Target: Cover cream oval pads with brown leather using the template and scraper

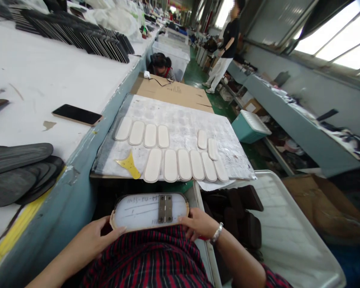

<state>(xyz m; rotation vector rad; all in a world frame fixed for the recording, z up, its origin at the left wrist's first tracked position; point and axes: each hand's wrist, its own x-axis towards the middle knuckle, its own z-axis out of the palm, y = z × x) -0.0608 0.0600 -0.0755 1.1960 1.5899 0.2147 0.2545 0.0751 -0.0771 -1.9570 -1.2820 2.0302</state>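
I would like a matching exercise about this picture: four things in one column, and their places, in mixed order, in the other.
1. hinged oval plate
2. phone
3. yellow piece
4. bracelet

A. on the board, beside pale ovals
B. around the right wrist
C. held by the left hand and right hand
D. on the white tabletop

Pairs: 1-C; 2-D; 3-A; 4-B

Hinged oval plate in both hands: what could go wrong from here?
The hinged oval plate could slip or tip, since the left hand and right hand hold it only near its two ends. A bump might knock the front row of cream ovals off, as it sits right along the near edge of the board. The phone lies close to the white table's edge and might get nudged off.
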